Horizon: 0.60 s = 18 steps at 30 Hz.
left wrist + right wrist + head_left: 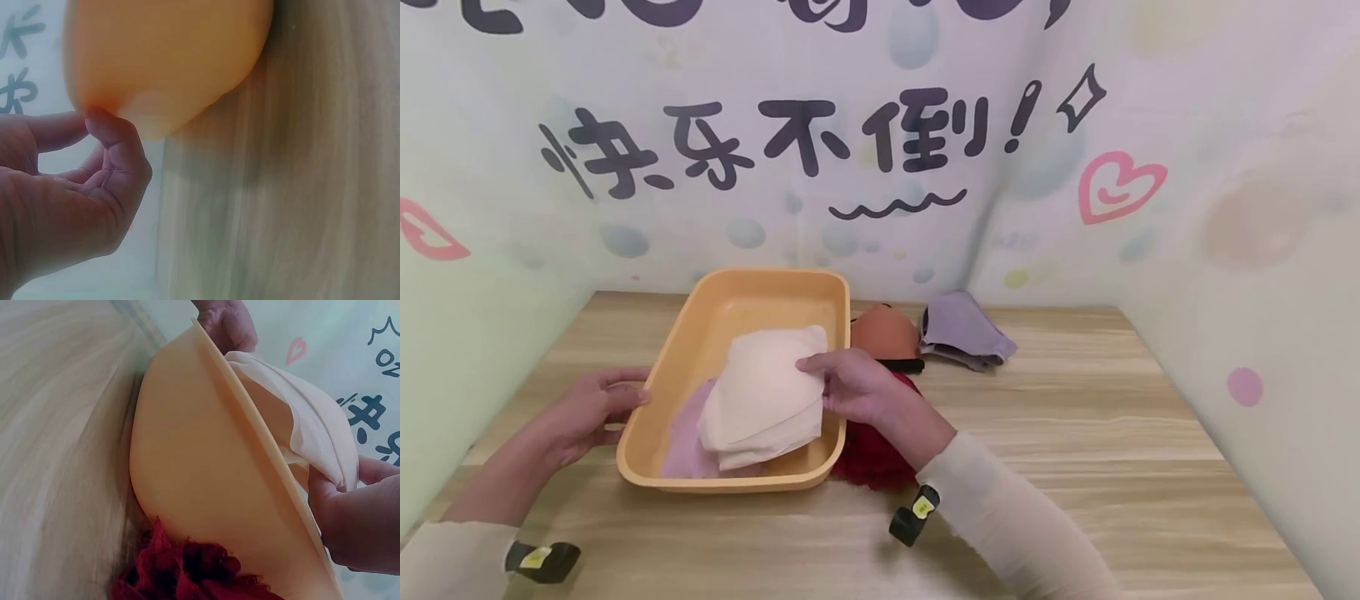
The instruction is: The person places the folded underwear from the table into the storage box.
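A yellow-orange plastic basin (661,367) rests on the table. At its left side my left hand (583,412) pinches the rim between thumb and fingertips, as the left wrist view shows close up. My right hand (857,387) reaches over the right rim and pinches the edge of a cream folded bra (767,383) with smooth, cup-shaped layers. The bra hangs over the basin's inside and overlaps a lilac garment (688,437) lying at the near left of the bottom. In the right wrist view, the bra (306,419) bulges above the rim, fingers on its edge.
Right of the basin, an orange bra (886,333) with a black band sits beside a folded grey-purple garment (966,329). A red lacy garment (872,454) lies against the basin's right wall, partly hidden under my right arm. Printed cloth walls (880,242) border the wooden table (1075,467).
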Each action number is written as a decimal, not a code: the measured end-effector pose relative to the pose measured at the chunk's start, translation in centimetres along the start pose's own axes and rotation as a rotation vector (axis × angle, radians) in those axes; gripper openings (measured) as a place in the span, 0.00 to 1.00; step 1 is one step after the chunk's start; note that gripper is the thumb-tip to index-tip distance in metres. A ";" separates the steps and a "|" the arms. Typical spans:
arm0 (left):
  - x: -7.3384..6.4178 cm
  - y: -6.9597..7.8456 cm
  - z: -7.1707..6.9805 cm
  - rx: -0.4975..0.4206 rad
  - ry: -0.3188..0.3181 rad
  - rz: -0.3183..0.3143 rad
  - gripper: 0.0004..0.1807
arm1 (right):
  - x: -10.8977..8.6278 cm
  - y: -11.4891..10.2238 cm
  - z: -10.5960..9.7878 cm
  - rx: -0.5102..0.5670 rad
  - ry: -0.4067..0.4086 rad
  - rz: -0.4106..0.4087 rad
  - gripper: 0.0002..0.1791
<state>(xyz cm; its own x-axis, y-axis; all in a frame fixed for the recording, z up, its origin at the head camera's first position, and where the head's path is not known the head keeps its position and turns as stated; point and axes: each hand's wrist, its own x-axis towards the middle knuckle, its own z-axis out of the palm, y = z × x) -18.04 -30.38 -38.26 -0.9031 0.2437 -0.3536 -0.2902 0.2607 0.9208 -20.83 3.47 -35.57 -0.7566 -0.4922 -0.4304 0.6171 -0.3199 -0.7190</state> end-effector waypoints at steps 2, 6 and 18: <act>-0.1 -0.1 -0.1 -0.002 0.006 -0.007 0.35 | 0.1 0.2 0.4 -0.002 0.021 0.005 0.22; -0.2 -0.1 -0.1 0.000 0.007 -0.018 0.36 | 0.4 0.5 0.9 0.004 0.039 0.022 0.21; -0.1 -0.1 -0.2 -0.022 0.015 0.007 0.31 | 1.3 1.4 2.2 0.027 0.035 0.033 0.13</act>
<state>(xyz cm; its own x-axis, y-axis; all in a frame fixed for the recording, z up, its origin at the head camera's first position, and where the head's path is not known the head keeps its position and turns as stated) -18.00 -30.64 -38.28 -0.9096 0.2315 -0.3449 -0.2908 0.2379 0.9267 -20.46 0.60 -35.96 -0.7424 -0.4746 -0.4729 0.6473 -0.3261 -0.6889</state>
